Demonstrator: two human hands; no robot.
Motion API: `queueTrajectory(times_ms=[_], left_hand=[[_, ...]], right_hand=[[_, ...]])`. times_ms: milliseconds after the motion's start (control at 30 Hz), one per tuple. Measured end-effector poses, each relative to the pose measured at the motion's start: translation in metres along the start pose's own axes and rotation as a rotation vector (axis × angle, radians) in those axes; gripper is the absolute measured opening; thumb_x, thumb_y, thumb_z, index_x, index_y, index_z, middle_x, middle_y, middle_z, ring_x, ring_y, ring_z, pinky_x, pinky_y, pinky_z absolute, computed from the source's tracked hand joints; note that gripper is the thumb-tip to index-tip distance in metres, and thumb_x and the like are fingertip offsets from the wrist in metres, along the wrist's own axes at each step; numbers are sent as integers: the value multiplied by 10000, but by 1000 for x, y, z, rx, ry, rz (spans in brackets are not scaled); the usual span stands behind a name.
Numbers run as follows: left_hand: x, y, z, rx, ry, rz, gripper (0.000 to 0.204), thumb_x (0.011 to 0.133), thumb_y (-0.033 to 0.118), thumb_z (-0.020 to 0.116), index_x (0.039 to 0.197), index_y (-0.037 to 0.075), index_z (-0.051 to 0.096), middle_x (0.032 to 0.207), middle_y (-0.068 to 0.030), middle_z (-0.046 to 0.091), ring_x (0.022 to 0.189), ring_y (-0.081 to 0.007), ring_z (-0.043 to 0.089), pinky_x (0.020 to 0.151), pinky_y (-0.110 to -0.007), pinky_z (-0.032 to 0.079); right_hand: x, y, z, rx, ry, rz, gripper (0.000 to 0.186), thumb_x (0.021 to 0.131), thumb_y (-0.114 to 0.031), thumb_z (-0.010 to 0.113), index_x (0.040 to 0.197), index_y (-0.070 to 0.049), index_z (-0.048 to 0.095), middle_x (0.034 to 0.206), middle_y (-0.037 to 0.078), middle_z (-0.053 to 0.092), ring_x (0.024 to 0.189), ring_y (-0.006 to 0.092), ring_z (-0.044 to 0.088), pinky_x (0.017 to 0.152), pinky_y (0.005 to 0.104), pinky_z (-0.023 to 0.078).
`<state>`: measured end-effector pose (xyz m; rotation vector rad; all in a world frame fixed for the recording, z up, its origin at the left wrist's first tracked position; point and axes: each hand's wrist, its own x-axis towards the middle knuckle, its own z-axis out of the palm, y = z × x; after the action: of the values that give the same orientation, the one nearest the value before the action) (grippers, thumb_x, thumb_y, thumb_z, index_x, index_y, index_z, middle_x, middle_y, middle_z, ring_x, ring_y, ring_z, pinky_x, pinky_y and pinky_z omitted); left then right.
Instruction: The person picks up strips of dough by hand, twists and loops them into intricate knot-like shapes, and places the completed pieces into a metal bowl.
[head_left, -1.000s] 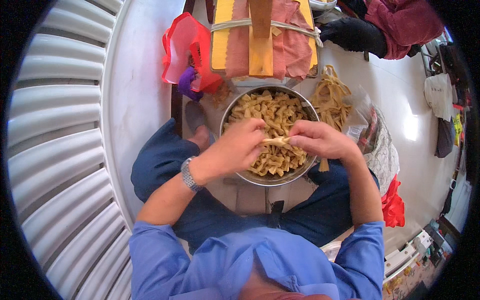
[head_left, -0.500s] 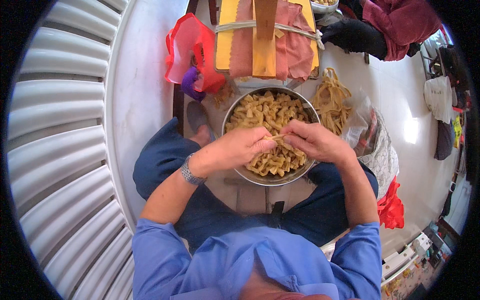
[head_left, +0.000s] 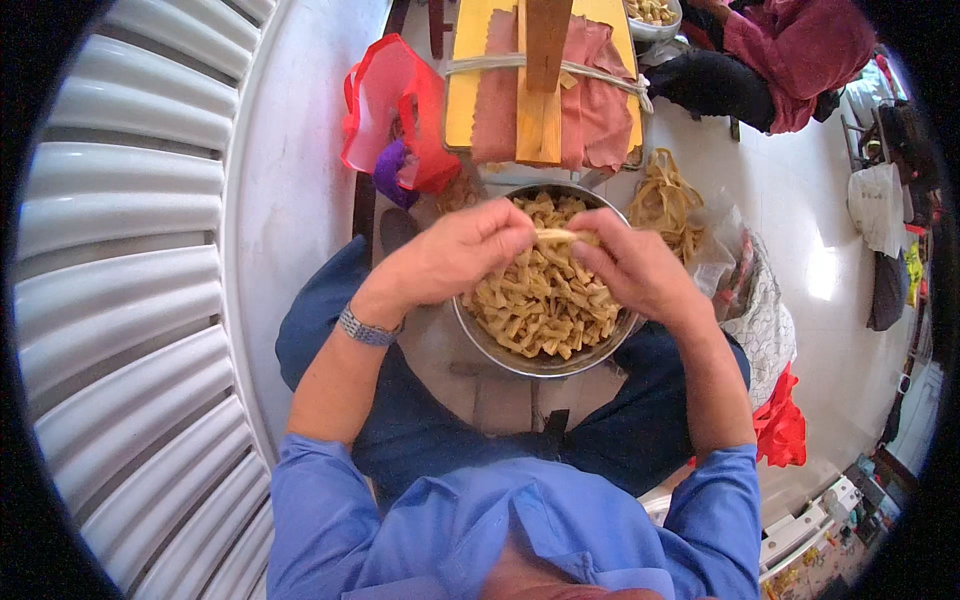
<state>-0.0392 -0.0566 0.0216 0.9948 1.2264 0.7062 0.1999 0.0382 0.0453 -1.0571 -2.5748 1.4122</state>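
Observation:
Over a round metal bowl (head_left: pixel 490 347) between my knees, both my hands hold one short yellowish strip, apparently of tofu skin (head_left: pixel 555 236). My left hand (head_left: pixel 462 250), with a watch on its wrist, pinches the strip's left end between thumb and fingers. At the other end, my right hand (head_left: pixel 640 268) has its thumb and fingers closed on it, slightly blurred. Below them the bowl is heaped with small knotted yellowish pieces (head_left: pixel 545 300). Long loose strips (head_left: pixel 668 205) of the same colour lie on the floor, right of the bowl's far side.
Beyond the bowl stands a yellow board (head_left: pixel 465 100) with pink cloth (head_left: pixel 600 110), a wooden bar and white cord. A red bag (head_left: pixel 430 130) is left of it, a white radiator (head_left: pixel 130 195) further left. Plastic bags (head_left: pixel 765 320) lie right. Another person (head_left: pixel 790 60) sits far right.
My hands have drawn a little apart, the left one shifting left. The strip between them now shows as a short, thicker piece. The whole view has shifted slightly.

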Motion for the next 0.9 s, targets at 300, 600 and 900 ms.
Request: queueTrajectory(times_ms=[300,600,900], left_hand=[[45,41,-17,-13,463,310,229,999,213,600,1132,28,621,863,19,594,782,-60,537,701,-230,469],[75,26,-26,489,636,426,214,955,201,627,1051,12,654,917,-70,690,855,-129,636,765,-282,514],[39,20,-17,643,524,256,235,931,230,635,992,6,670,887,-148,706,861,-256,698,781,-358,536]], right_hand=[[62,10,-17,126,581,-241,267,913,-144,711,1143,-31,639,928,148,670,795,257,657,734,346,518],[84,25,-16,-133,488,-1,305,977,-327,609,1034,-47,712,809,203,675,753,363,670,687,424,523],[61,11,-22,-87,332,125,312,965,-328,614,916,-40,724,775,209,675,738,383,664,686,447,521]])
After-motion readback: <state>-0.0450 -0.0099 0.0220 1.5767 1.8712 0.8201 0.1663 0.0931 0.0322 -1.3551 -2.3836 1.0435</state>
